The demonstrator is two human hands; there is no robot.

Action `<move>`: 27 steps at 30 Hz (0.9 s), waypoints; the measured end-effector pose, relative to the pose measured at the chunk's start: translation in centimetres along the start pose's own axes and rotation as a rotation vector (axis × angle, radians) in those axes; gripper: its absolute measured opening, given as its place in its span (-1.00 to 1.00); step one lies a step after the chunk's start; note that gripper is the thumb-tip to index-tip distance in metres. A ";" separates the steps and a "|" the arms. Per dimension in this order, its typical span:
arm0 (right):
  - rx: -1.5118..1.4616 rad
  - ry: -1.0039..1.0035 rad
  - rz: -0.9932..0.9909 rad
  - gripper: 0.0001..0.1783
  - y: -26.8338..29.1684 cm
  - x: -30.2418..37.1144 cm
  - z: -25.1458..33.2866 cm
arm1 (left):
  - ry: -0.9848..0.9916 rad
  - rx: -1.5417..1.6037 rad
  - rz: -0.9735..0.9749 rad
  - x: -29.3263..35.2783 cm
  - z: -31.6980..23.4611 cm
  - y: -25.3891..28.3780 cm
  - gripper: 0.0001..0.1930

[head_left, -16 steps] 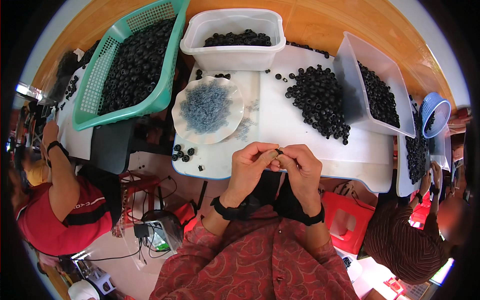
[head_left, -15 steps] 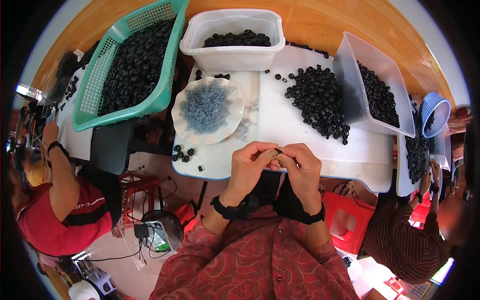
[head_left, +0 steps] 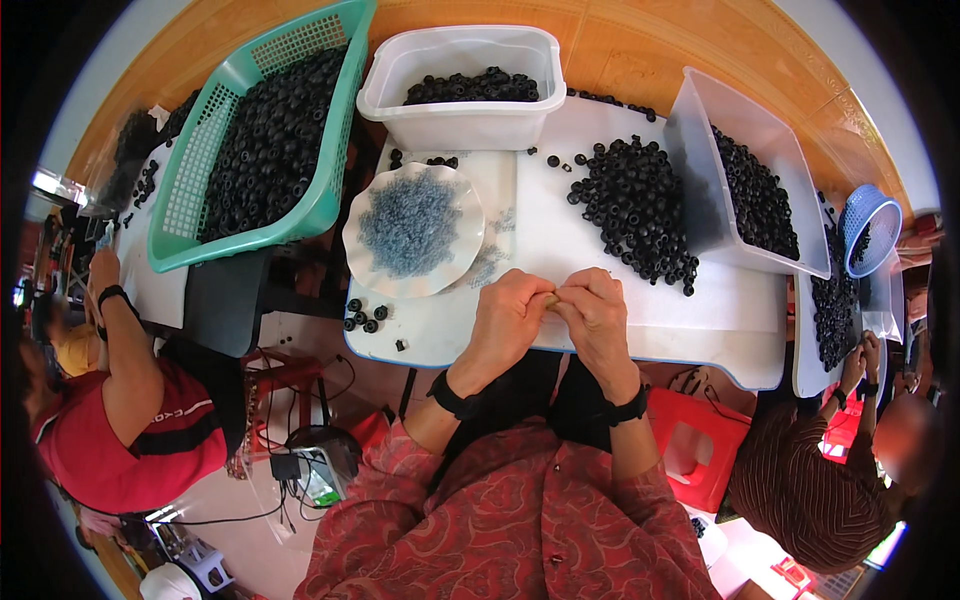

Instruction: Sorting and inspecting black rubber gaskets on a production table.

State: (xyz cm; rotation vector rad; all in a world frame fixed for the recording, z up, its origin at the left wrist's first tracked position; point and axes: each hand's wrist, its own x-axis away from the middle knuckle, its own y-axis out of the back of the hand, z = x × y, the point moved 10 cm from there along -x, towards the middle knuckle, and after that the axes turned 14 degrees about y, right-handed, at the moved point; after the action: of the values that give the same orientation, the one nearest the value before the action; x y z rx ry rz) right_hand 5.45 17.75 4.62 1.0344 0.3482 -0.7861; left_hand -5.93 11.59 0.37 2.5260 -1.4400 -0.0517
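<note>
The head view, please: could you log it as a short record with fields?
left hand: fingertips meeting the right hand over the table edge
right hand: pinching a small part with the left; part too small to identify
table: white
plate: white, wavy rim, holds small grey-blue pieces
loose pile: black rings right of the plate
green basket: full of black rings
white tub: black rings inside
clear bin: tilted, black rings inside
others: person in red at left

teal basket (head_left: 190,215) of black rings | white tub (head_left: 460,105) | scalloped plate (head_left: 365,260) | red stool (head_left: 700,440)
</note>
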 end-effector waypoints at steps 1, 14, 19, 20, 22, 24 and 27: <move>-0.021 -0.001 -0.014 -0.83 -0.1 0.1 -0.3 | -0.032 -0.045 -0.022 0.0 -0.3 -0.1 -0.90; -0.227 -0.208 0.028 -0.87 -0.8 0.5 -2.9 | -0.207 -0.258 -0.148 0.7 -2.0 -0.3 -0.92; -0.266 -0.203 0.070 -0.86 -0.8 0.5 -3.0 | -0.227 -0.285 -0.167 1.0 -2.4 -0.7 -0.89; -0.274 -0.199 0.084 -0.86 -0.9 0.4 -2.9 | -0.241 -0.305 -0.185 1.2 -2.5 -0.7 -0.87; -0.297 -0.198 0.077 -0.86 -0.6 0.4 -2.8 | -0.262 -0.320 -0.190 1.5 -3.0 -0.7 -0.87; -0.319 -0.198 0.071 -0.85 -0.5 0.4 -2.6 | -0.282 -0.334 -0.194 1.8 -3.3 -0.9 -0.86; -0.312 -0.259 0.079 -0.82 -0.6 0.6 -2.7 | -0.303 -0.409 -0.210 1.9 -3.6 -1.3 -0.84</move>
State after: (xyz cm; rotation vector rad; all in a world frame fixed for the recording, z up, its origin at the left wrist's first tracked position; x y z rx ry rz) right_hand 5.68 19.68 2.63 0.6412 0.1981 -0.7568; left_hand -3.34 11.30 3.70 2.3758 -1.1049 -0.7155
